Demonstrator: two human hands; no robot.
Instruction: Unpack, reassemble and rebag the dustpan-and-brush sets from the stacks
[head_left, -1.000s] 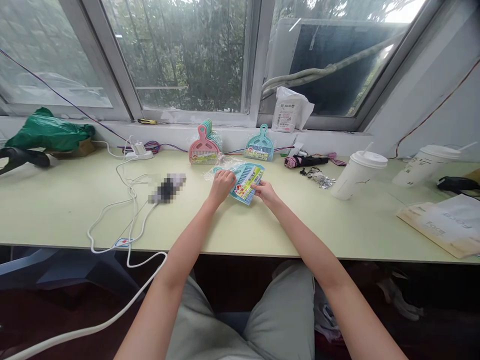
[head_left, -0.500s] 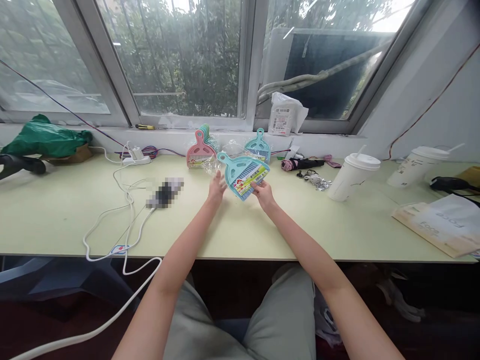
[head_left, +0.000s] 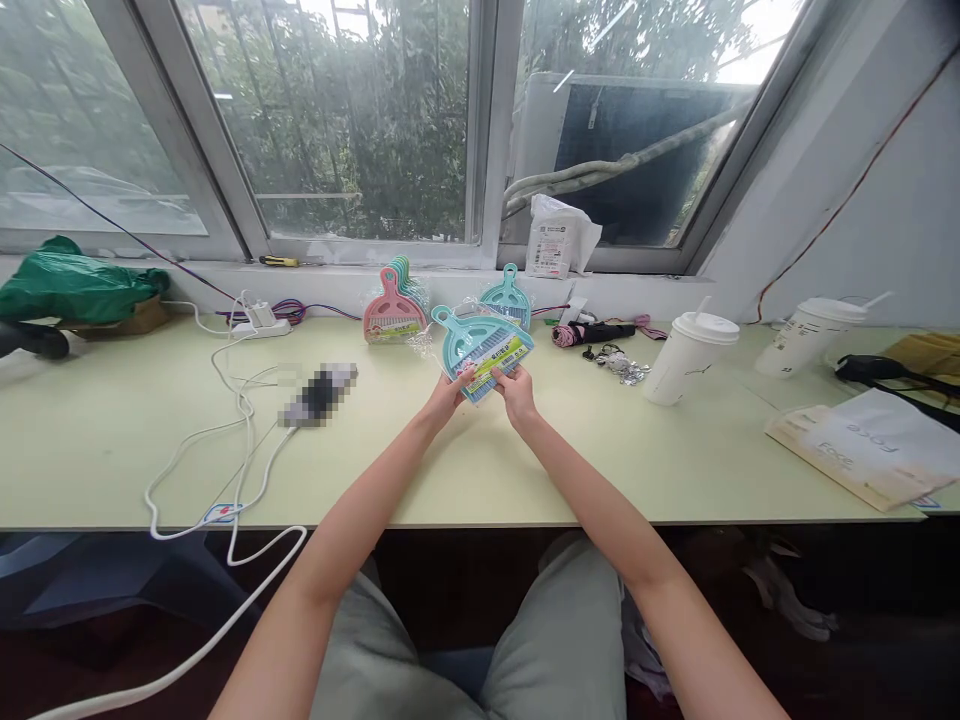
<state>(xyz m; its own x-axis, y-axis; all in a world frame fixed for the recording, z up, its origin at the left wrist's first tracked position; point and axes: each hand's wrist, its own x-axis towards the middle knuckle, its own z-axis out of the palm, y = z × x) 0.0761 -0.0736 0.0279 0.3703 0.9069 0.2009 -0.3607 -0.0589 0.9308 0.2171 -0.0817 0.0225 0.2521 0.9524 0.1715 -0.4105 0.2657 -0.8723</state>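
Observation:
Between my hands, above the table, is a light-blue dustpan-and-brush set (head_left: 480,345) with a yellow label and clear plastic wrap, its handle tilted to the upper left. My left hand (head_left: 445,398) grips its lower left edge, thumb on the label. At the lower right edge, my right hand (head_left: 517,394) is closed on it too, thumb in front. Behind it stand a pink dustpan set (head_left: 391,312) at the front of a row of green ones, and another blue dustpan set (head_left: 508,295) by the wall.
Left lie white cables (head_left: 244,430), a power strip (head_left: 260,325) and a green bag (head_left: 67,285). On the right are a folded umbrella (head_left: 596,333), keys (head_left: 619,365), two lidded cups (head_left: 688,355) (head_left: 806,338) and a paper bag (head_left: 862,450). A white package (head_left: 555,240) sits on the sill.
My left hand has moved in from beside the dustpan set and now grips its lower left edge. The right hand keeps its hold. The view has shifted slightly.

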